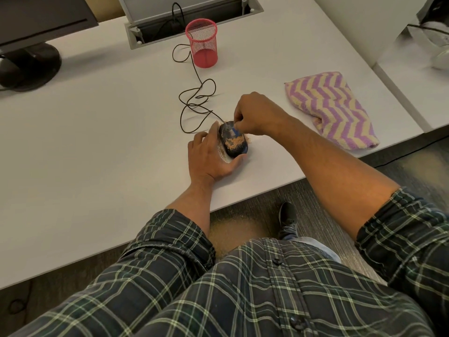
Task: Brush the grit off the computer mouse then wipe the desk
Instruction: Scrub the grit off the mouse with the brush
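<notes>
Red mesh cup (202, 42) upright at rear of surface. Monitor stand (29, 65) far left. Open cable tray (192, 20) behind cup. Shoe (288, 218) on carpet.

Even indoor light, soft shadows — wide-angle bending at edges, slight blur

I am looking at an office workstation. A long white desk (97, 142) fills most of my view, with a monitor's dark round stand (29, 66) at the far left. Set into the desk's far edge is an open cable tray (192, 23), a black wire dropping into it. A red mesh pen cup (202, 43) stands near the tray. Under the desk's near edge lies grey commercial carpet (328, 190), and a second white desk (413, 93) adjoins on the right.
</notes>
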Motion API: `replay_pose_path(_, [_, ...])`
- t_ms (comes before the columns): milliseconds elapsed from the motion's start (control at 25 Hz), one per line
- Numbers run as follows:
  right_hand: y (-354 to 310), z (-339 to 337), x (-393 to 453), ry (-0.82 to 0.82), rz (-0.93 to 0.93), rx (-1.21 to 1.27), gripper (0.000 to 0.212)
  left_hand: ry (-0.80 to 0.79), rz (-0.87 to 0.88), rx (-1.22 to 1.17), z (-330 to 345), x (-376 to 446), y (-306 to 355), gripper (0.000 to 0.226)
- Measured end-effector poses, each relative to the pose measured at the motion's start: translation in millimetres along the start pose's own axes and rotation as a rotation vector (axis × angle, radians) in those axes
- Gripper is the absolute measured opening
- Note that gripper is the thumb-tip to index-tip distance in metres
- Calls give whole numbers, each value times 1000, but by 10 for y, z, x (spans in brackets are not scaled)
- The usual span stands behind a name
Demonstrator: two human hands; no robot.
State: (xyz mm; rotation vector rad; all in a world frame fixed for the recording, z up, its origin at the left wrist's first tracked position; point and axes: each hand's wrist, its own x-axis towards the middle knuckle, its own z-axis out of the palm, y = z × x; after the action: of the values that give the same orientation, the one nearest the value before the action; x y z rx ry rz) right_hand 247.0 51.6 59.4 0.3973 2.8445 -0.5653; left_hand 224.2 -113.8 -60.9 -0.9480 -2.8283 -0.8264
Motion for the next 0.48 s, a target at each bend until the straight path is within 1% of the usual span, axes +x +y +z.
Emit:
replay_pose_path(240, [34, -3, 5, 25, 13, 37, 14, 6, -1, -14, -4, -8, -8, 106])
replay_pose_path(320, [49, 0, 3, 2, 0, 41, 12, 2, -3, -6, -2, -8, -1, 108])
replay_pose_path(480, [73, 7, 22, 11, -6, 36, 13, 8, 3, -8, 8, -9, -14, 108])
